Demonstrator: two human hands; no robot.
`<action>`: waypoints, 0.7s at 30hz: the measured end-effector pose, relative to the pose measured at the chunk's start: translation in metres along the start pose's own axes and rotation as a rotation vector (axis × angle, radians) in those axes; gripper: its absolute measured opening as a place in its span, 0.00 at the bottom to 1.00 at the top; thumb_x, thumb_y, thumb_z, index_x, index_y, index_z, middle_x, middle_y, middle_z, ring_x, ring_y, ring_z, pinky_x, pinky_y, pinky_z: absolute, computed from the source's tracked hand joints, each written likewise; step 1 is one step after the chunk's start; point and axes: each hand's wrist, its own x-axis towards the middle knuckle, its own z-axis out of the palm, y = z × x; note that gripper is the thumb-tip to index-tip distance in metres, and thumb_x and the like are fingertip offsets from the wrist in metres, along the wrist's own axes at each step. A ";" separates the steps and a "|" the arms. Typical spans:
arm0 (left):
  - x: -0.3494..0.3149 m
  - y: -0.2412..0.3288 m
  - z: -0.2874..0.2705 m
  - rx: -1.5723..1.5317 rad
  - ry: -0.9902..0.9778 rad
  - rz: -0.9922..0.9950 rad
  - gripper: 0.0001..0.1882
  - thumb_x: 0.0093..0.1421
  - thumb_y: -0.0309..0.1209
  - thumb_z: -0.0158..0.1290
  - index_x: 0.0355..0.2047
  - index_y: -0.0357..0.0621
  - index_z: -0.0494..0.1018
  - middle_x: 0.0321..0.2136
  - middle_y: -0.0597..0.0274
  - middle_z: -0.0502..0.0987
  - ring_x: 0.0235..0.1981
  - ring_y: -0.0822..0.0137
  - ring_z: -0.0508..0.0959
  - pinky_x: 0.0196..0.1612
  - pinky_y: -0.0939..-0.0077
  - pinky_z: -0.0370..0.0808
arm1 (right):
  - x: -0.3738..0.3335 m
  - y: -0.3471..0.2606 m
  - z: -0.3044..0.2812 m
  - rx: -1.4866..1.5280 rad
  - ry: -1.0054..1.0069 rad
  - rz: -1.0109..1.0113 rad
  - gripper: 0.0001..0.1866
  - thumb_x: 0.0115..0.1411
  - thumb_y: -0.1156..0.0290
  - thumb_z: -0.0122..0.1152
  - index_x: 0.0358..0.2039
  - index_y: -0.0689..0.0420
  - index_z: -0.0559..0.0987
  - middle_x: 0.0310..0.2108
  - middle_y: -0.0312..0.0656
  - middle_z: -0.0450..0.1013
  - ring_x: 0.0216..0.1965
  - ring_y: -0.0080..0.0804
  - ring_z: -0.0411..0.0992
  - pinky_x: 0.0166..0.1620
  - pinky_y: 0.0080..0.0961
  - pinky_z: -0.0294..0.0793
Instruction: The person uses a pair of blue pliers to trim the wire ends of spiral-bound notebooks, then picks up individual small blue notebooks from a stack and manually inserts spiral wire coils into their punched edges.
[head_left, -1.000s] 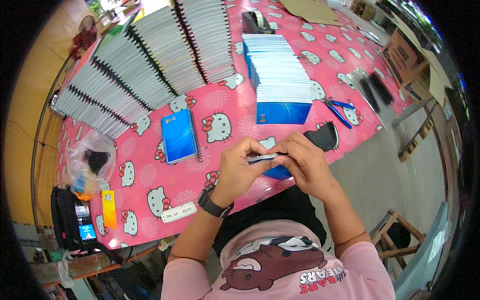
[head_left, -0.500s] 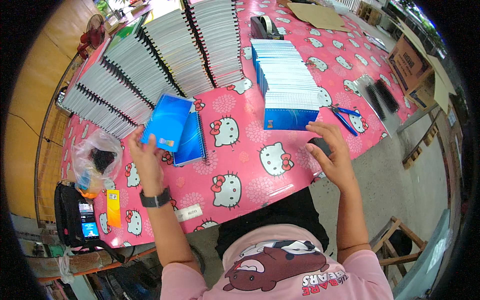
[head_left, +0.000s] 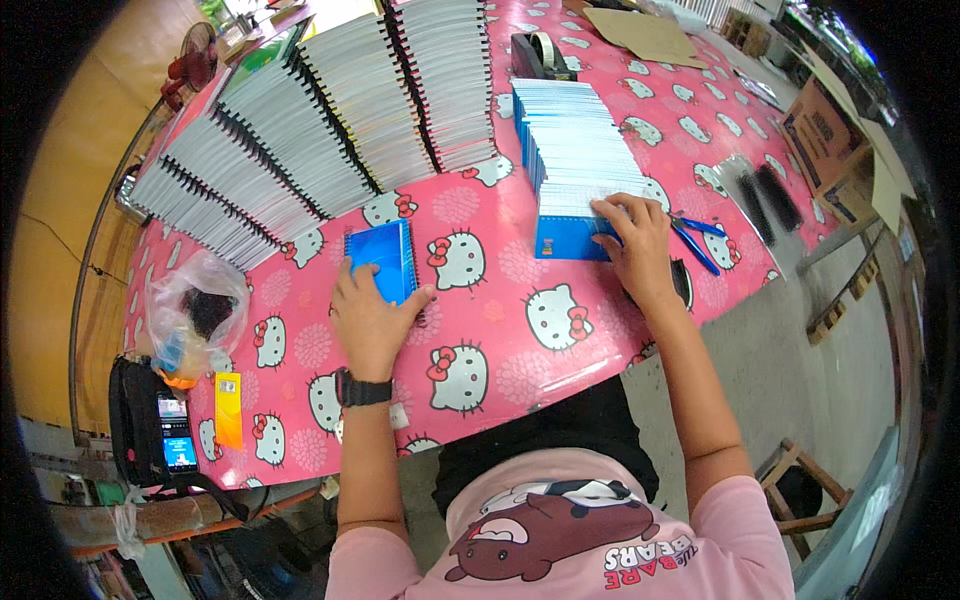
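Observation:
A small blue spiral notebook [head_left: 385,252] lies on the pink table, its coil along the right side. My left hand [head_left: 372,315] rests over the notebook's near end, fingers spread and thumb by the coil edge. To the right runs a long row of similar blue notebooks [head_left: 580,150], packed tightly on edge with a blue cover facing me. At the front of that row, my right hand [head_left: 640,250] pinches the nearest notebook [head_left: 565,238], thumb on its cover and fingers over the top edge. Its exact grip is partly hidden.
Thick rows of spiral-bound books [head_left: 290,130] stand at the far left. Blue-handled pliers [head_left: 697,245] lie right of the notebook row, near black binding coils [head_left: 768,200]. A tape dispenser [head_left: 538,55] sits behind. A plastic bag [head_left: 200,310] and phone [head_left: 177,435] are at left.
The tilted notebook in my left hand has come down onto the one below, and that hand has moved right, fingers spreading. My right hand has moved up onto the row's front notebook.

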 end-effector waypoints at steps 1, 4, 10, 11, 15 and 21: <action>0.002 0.004 0.001 0.079 -0.052 -0.019 0.35 0.41 0.52 0.62 0.44 0.42 0.67 0.52 0.45 0.63 0.51 0.44 0.65 0.50 0.49 0.64 | 0.001 0.004 0.002 -0.012 -0.005 -0.009 0.22 0.43 0.73 0.66 0.42 0.49 0.75 0.44 0.35 0.69 0.46 0.38 0.64 0.48 0.38 0.61; 0.007 0.004 0.006 0.106 -0.130 -0.076 0.39 0.39 0.52 0.63 0.46 0.43 0.65 0.54 0.47 0.62 0.51 0.43 0.65 0.49 0.47 0.65 | 0.002 0.009 0.004 0.023 0.032 -0.058 0.23 0.42 0.74 0.66 0.42 0.49 0.76 0.40 0.35 0.71 0.44 0.36 0.65 0.47 0.36 0.60; 0.005 0.018 0.000 0.098 -0.045 -0.018 0.41 0.40 0.44 0.64 0.53 0.43 0.62 0.58 0.46 0.58 0.57 0.39 0.59 0.55 0.45 0.59 | 0.002 -0.005 -0.014 0.085 0.068 -0.047 0.15 0.41 0.76 0.66 0.32 0.53 0.75 0.32 0.37 0.71 0.38 0.38 0.67 0.42 0.34 0.63; 0.006 0.029 -0.007 0.097 -0.052 -0.016 0.41 0.40 0.44 0.64 0.53 0.43 0.62 0.58 0.46 0.58 0.57 0.39 0.59 0.55 0.45 0.59 | 0.000 -0.013 -0.022 0.083 0.063 -0.042 0.15 0.41 0.76 0.66 0.32 0.53 0.75 0.32 0.37 0.71 0.38 0.38 0.67 0.42 0.34 0.63; -0.006 0.089 -0.017 -0.384 0.014 0.492 0.34 0.44 0.35 0.64 0.52 0.43 0.64 0.57 0.47 0.61 0.58 0.50 0.62 0.56 0.60 0.63 | -0.014 -0.046 -0.033 0.316 -0.206 0.029 0.12 0.41 0.77 0.65 0.28 0.54 0.73 0.27 0.39 0.69 0.34 0.40 0.68 0.37 0.33 0.64; -0.011 0.083 0.031 -0.900 -0.649 0.257 0.26 0.48 0.19 0.58 0.48 0.40 0.65 0.47 0.56 0.69 0.46 0.68 0.71 0.46 0.77 0.69 | -0.026 -0.042 -0.029 0.501 -0.267 0.199 0.12 0.45 0.75 0.66 0.31 0.56 0.74 0.27 0.38 0.70 0.32 0.36 0.70 0.36 0.32 0.69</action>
